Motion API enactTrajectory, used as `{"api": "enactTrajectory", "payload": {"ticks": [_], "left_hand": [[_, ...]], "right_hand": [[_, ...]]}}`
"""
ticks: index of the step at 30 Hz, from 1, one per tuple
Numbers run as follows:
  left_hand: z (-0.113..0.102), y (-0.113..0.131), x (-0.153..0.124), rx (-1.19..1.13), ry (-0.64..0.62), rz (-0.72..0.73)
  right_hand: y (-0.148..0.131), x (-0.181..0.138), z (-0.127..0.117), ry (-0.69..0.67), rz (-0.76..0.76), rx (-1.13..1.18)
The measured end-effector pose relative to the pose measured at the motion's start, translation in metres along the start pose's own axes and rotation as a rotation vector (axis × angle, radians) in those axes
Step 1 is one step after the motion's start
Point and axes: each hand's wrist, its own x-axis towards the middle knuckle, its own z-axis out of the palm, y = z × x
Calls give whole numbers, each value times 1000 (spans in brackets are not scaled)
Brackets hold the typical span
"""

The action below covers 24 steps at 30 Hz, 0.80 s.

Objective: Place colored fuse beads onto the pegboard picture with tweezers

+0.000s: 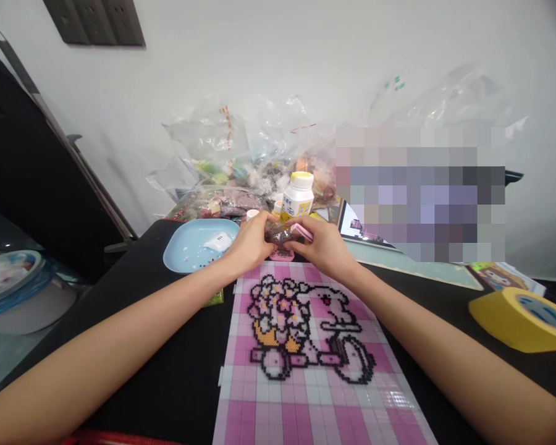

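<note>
My left hand (249,245) and my right hand (322,245) meet above the far end of a pink checked pegboard (306,383). Between them they pinch a small clear bag of dark beads (278,233). My right hand also has a pink tool (302,232) under its fingers. The pegboard carries a bead picture outlined in black, with flowers and a tricycle shape (306,334). A small pink tray (282,254) lies just under the hands.
A light blue plate (185,244) with loose beads sits to the left. A yellow-capped white bottle (298,194) and heaped plastic bags (241,167) stand behind. A yellow tape roll (521,318) lies at the right, a dark chair (37,179) at the left.
</note>
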Motion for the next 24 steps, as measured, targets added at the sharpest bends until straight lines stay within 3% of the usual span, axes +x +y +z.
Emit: {"api": "enactTrajectory", "payload": {"ticks": [24], "left_hand": [[-1,4,-3,-23,-26,32]], "right_hand": [[-1,0,0,-68,-19,-17]]}}
